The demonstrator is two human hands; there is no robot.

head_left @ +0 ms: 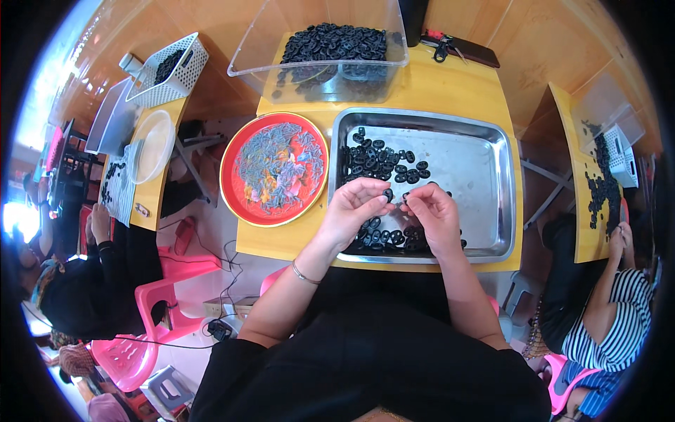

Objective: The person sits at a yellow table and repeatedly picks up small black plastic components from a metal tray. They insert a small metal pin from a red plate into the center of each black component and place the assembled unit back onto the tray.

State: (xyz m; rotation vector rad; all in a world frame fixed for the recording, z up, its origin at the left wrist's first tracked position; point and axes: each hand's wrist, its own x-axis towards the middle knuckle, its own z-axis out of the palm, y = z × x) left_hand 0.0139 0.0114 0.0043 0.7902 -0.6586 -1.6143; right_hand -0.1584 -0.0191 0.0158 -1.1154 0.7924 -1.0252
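Note:
Between thumb and fingers, my left hand (357, 211) pinches a small black oval piece (388, 194), which looks like a two-holed rubber or plastic part. Close beside it, my right hand (434, 216) is closed in a pinch; what its fingertips hold is too small to name. Both hands are over a shallow metal tray (485, 204). Loose black oval pieces (373, 158) lie in the tray's left half, and more (383, 238) are under my hands, partly hidden by them. Left of the tray is a red round dish (232, 172) with a heap of thin grey strands or slivers (264, 158).
A clear plastic bin (246, 69) full of black pieces stands at the table's far side. Scissors (441, 49) and a dark flat case (478, 53) lie beyond the tray. Co-workers sit at side tables, with a white basket (190, 70) at left. Pink chairs (144, 295) stand nearby.

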